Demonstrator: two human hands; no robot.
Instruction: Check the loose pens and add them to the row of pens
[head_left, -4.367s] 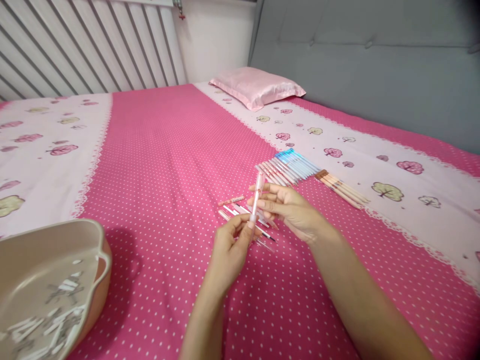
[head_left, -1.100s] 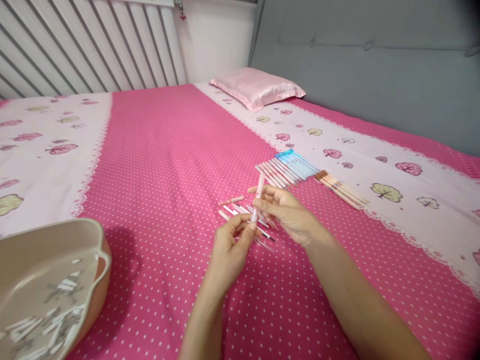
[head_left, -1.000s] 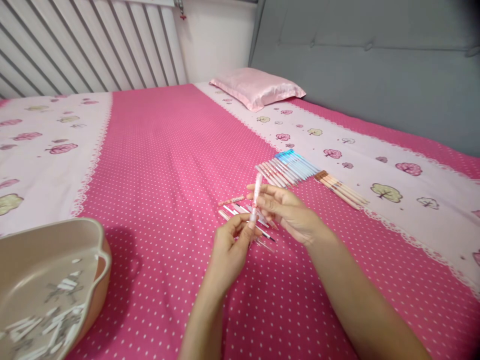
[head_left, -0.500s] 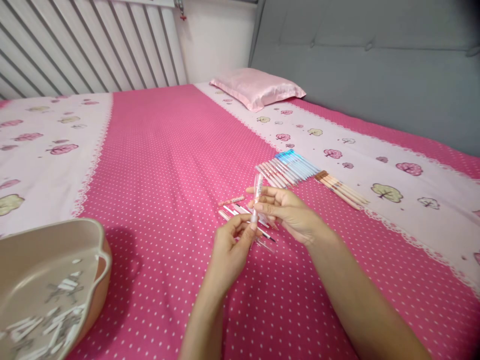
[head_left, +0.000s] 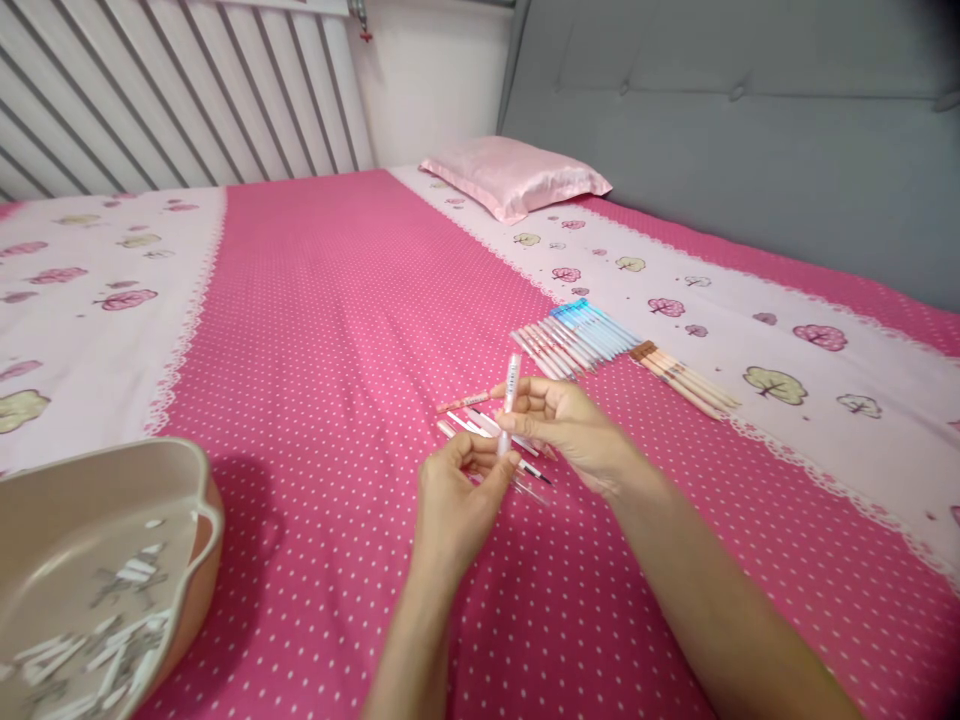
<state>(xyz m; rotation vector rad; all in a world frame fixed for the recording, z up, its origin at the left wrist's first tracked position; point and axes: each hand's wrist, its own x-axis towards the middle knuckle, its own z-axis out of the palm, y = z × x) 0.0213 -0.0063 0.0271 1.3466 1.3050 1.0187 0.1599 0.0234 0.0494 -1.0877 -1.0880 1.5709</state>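
Observation:
Between my two hands a pale pink pen (head_left: 511,383) stands nearly upright, with dark print on its upper part. My left hand (head_left: 457,490) pinches its lower end between thumb and fingers. Higher up, the fingers of my right hand (head_left: 566,430) are closed around the pen's middle. Just behind and below my hands lie several loose pen parts (head_left: 461,422), white and clear tubes, one with a dark tip (head_left: 541,477). A pink printed barrel (head_left: 466,402) lies at their far side. My fingers partly hide these parts.
Past my right hand lie rows of pink pens (head_left: 544,350), blue pens (head_left: 592,325) and beige pens with brown ends (head_left: 686,378). A beige basin (head_left: 191,465) at lower left holds many small white and clear pieces. Farther back is a pink pillow (head_left: 514,175) by the grey headboard (head_left: 712,150).
Both hands have shifted slightly left and down with the pen. The pen's top has dropped a little; both hands still grip it.

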